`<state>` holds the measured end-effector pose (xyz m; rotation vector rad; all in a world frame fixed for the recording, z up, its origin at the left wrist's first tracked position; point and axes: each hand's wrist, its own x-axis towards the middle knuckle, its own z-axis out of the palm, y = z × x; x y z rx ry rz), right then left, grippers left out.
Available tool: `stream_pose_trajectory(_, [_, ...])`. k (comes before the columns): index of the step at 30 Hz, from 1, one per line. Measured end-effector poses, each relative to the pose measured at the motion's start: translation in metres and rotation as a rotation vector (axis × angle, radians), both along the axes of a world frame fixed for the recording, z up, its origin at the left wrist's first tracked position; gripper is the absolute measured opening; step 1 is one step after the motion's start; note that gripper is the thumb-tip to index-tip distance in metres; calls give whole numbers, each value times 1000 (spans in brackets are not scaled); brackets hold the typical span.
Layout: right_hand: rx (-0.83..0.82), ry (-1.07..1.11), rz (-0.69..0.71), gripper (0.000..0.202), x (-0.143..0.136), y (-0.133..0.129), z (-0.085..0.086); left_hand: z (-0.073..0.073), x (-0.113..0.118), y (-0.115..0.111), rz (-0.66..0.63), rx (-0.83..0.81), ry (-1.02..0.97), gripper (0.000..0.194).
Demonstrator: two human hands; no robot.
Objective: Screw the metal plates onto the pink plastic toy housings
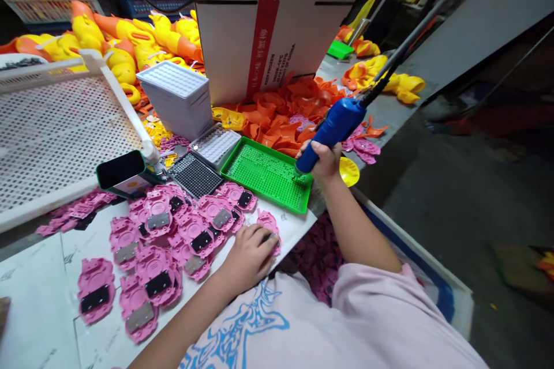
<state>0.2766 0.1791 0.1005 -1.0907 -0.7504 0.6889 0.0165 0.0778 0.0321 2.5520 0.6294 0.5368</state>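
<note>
My right hand (325, 160) is wrapped round a blue electric screwdriver (333, 127), which slants down with its tip over the right end of a green perforated tray (264, 196). Small screws seem to lie by the tip, too small to make out. On the white work surface, my left hand (251, 253) rests with bent fingers on a pink plastic part (269, 222), partly covering it. To its left lie several similar pink parts (158, 279), with black or grey plates screwed onto them.
Behind the tray stand a small black grid tray (196, 174), stacked white trays (176, 98) and a pile of orange pieces (281, 115). A large white basket (64, 127) is at left, next to a dark green box (123, 173). A tall carton (234, 29) blocks the back.
</note>
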Motion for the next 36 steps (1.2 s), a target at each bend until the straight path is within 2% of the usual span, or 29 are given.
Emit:
stream_pose_trajectory(14, [60, 8, 6, 28, 0, -1, 8, 1, 0, 0, 6, -9, 6, 34])
stream_pose_trajectory(18, [73, 43, -5, 28, -5, -6, 16, 0, 0, 0, 13, -7, 13, 35])
stream_pose_trajectory(23, [94, 105, 132, 33, -27, -33, 37, 1, 0, 0, -4, -2, 6, 34])
stream_pose_trajectory(25, [92, 126, 207, 33, -41, -46, 41, 2, 0, 1, -6, -5, 12, 34])
stream_pose_trajectory(30, [43, 194, 319, 34, -69, -68, 27, 2, 2, 1, -17, 7, 8, 33])
stream_pose_trajectory(36, [28, 244, 359, 32, -75, -69, 8, 2, 2, 1, -20, 23, -6, 32])
